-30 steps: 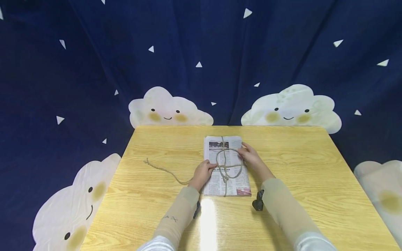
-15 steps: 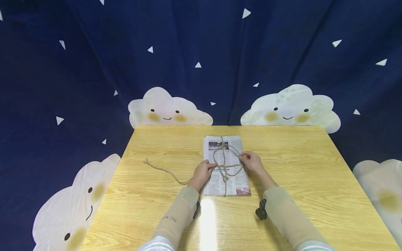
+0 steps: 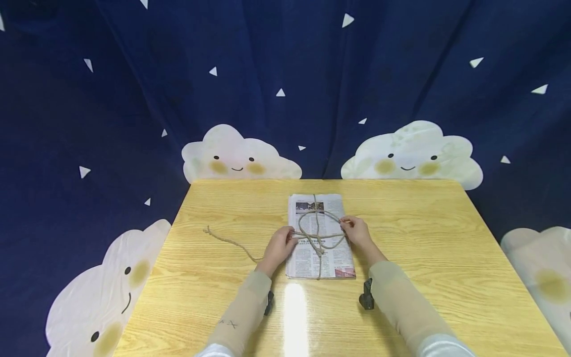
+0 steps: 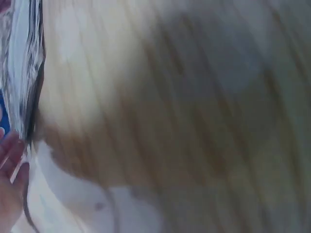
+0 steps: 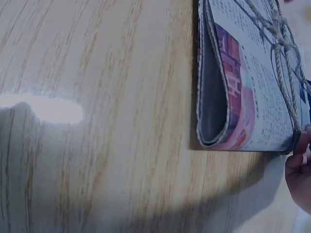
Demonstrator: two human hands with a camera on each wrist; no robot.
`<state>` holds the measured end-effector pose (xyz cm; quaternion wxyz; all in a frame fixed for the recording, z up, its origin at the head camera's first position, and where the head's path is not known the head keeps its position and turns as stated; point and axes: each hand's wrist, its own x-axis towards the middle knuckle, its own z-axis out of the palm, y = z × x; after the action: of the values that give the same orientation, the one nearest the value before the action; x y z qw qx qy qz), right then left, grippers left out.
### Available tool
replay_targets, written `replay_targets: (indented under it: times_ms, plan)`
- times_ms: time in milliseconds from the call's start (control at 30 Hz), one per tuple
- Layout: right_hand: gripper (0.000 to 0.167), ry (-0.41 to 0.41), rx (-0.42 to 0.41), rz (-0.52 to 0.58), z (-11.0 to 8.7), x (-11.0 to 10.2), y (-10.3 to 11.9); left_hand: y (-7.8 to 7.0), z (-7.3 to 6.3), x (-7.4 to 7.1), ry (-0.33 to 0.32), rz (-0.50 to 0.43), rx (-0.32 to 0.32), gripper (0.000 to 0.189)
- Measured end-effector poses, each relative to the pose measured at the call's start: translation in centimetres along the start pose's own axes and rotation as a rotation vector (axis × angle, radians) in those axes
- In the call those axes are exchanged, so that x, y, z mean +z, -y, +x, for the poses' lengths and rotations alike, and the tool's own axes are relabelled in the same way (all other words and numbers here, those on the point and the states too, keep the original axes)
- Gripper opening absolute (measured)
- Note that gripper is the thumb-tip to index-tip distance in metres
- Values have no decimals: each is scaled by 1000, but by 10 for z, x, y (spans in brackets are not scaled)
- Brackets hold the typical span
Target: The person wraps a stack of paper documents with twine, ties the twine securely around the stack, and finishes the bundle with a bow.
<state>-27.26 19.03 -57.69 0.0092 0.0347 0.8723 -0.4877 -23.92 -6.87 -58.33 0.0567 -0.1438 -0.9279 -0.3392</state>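
Head view: papers (image 3: 305, 267) lie flat on the counter (image 3: 415, 238), rope (image 3: 317, 237) over them; at their right edge the right hand (image 3: 358, 233) pinches rope, probably to steady its loop. Left wrist: left hand (image 4: 9, 194) is beside their edge; its grip I cannot tell. Right wrist: rope crosses above the papers.

Newspaper bundle (image 3: 303, 265): off-white, columns of black print, a dark photograph (image 3: 306, 208); corner picture (image 5: 234, 87) pink and purple, as far as the bluish right wrist view allows. Twine (image 3: 319, 252): plain tan. Tabletop (image 3: 428, 233): yellow wood, wavy brown grain. Curtain (image 3: 258, 39): navy, scattered white triangles (image 3: 347, 20); smiling clouds (image 3: 412, 148) white, cheeks (image 3: 385, 166) mustard, eyes (image 3: 390, 155) black. Sleeves (image 3: 403, 302): beige, the left with dark marks (image 3: 232, 325).
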Motion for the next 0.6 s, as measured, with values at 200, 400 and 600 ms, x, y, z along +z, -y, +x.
replay_targets:
  times_ms: [200, 400, 600]
  plan:
    - [21, -6, 9, 8, -2, -1, 1, 25, -6, -30, -333, 164, -263, 17]
    - [21, -1, 30, -3, -2, 0, 1, 49, -21, -63, -325, 124, -742, 37]
    - [22, 14, 41, -14, 0, 0, 1, 62, -33, -71, -360, -38, -853, 56]
